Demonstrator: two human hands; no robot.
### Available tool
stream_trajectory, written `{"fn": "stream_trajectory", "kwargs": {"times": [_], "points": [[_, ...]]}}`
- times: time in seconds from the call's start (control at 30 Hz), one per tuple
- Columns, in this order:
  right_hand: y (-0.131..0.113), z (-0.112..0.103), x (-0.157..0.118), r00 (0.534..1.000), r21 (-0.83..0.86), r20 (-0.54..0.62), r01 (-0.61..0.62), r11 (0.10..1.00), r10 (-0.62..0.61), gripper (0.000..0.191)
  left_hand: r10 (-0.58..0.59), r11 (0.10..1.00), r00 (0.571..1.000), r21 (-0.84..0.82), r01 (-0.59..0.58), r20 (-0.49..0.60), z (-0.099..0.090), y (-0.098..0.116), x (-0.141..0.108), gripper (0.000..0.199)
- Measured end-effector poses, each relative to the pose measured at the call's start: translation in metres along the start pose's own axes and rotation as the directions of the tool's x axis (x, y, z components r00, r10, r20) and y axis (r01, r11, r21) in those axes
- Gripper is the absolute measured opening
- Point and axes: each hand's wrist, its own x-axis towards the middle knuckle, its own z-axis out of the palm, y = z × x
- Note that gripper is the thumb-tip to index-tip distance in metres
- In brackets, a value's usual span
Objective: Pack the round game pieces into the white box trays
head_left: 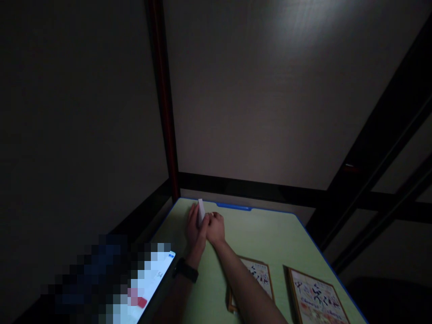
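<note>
Over the far left part of the table, my left hand (pixel 195 228) is closed around a thin white block (pixel 201 211), which stands on edge with its top end poking above the fingers. It could be a stack of cards; its kind does not show clearly. A black band is on my left wrist. My right hand (pixel 215 226) is closed right beside it, touching the left thumb, with fingers curled at the block's right side. What those fingertips hold, if anything, is hidden.
The pale green table (pixel 270 229) has a blue rim and a blue handle (pixel 234 207) at its far edge. A flat patterned box (pixel 261 272) lies partly under my right forearm. Another patterned box (pixel 319 297) is further right. A lit screen (pixel 153 281) is at the left. Walls stand close behind.
</note>
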Motion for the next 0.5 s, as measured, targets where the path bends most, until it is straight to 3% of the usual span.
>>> {"fn": "stream_trajectory", "kwargs": {"times": [0.13,0.3,0.5], "points": [[-0.003,-0.003,-0.002,1.000,-0.018,0.005,0.013,1.000,-0.013,0.034,-0.054,0.998,0.996,-0.043,0.050,-0.075,0.000,-0.003,0.003,0.054],[-0.007,-0.005,-0.004,1.000,-0.028,0.005,0.024,0.999,-0.024,0.035,-0.065,0.997,0.996,-0.056,0.062,-0.056,-0.004,0.001,0.009,0.058],[-0.010,-0.004,-0.009,0.996,-0.066,0.022,0.089,0.994,-0.087,0.034,-0.176,0.966,0.984,-0.197,0.170,-0.017,-0.013,-0.001,0.020,0.052]]}}
